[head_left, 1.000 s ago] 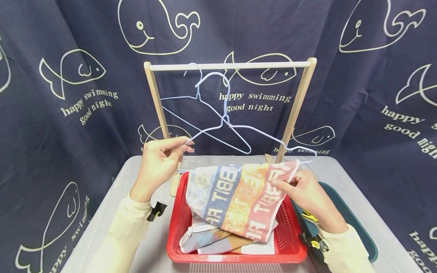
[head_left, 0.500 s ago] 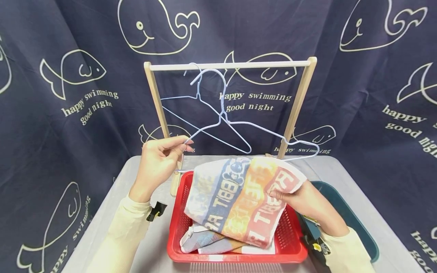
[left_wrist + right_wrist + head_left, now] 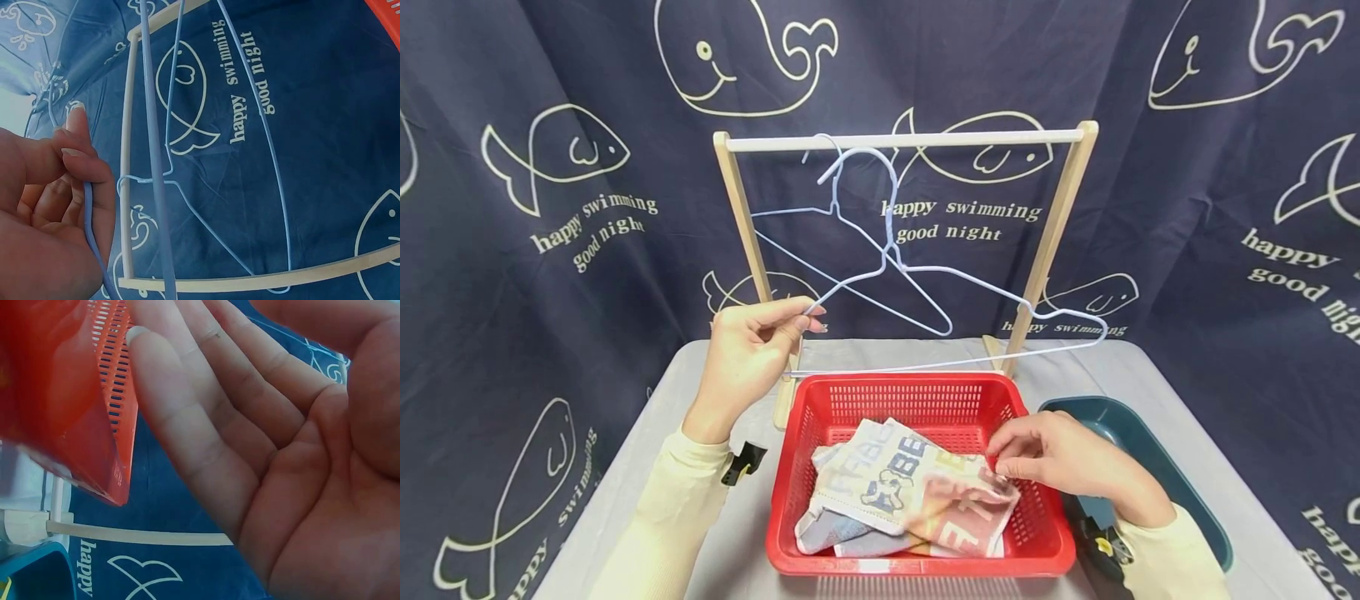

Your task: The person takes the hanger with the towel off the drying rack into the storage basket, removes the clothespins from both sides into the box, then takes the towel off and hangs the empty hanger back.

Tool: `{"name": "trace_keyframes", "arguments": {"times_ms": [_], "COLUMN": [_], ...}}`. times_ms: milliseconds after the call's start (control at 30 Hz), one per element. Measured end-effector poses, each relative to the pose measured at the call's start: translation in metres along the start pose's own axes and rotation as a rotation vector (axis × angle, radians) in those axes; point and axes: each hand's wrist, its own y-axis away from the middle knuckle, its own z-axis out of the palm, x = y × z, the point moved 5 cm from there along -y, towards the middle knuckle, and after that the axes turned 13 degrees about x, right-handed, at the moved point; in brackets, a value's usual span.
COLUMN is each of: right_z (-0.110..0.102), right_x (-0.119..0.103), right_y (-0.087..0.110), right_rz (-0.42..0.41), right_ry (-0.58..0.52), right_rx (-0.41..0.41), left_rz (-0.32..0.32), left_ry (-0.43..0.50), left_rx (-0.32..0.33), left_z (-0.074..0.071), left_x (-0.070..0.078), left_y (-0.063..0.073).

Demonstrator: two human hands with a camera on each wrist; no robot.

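Observation:
My left hand [image 3: 752, 354] pinches the left shoulder of a light blue clothes hanger [image 3: 955, 272], which is upright above the far side of the red basket [image 3: 921, 568]. Nothing hangs on it. Inside the basket, a small towel [image 3: 880, 487] with pastel stripes and lettering lies crumpled over other folded cloths. My right hand [image 3: 1067, 458] is over the basket's right side, its fingers close to the towel's red end. The right wrist view shows that palm bare, with the fingers [image 3: 181, 412] extended near the red basket wall.
A second blue hanger [image 3: 793, 212] hangs at the left of a wooden rack [image 3: 1052, 233] with a white bar. Behind stands a dark blue curtain [image 3: 1210, 192] printed with fish and whales. A teal tray [image 3: 1213, 533] sits right of the basket, partly behind the right arm.
My right hand has lowered the striped towel from the hanger's bottom bar into the basket and let go of it. The left hand still holds the hanger in nearly the same place.

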Motion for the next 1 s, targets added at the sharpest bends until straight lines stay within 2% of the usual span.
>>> {"name": "trace_keyframes", "arguments": {"times_ms": [167, 300, 567, 767, 1000], "right_z": [0.001, -0.002, -0.024, -0.041, -0.060], "right_x": [0.000, -0.004, -0.017, -0.033, -0.055], "right_y": [0.000, 0.002, 0.008, 0.012, 0.019], "right_rz": [0.047, 0.053, 0.028, -0.072, -0.206], "right_ry": [-0.011, -0.013, 0.021, -0.032, 0.004], "right_rx": [-0.013, -0.007, 0.109, 0.243, 0.413], "left_rz": [-0.017, -0.020, -0.023, -0.036, -0.038], "left_ry": [0.010, 0.000, -0.026, -0.045, -0.067], "left_rx": [-0.006, -0.013, -0.038, -0.054, -0.065], "left_z": [0.000, 0.000, 0.002, 0.003, 0.003], "left_x": [0.000, 0.000, -0.002, -0.003, -0.004], "left_y": [0.001, 0.001, 0.002, 0.002, 0.004]}}
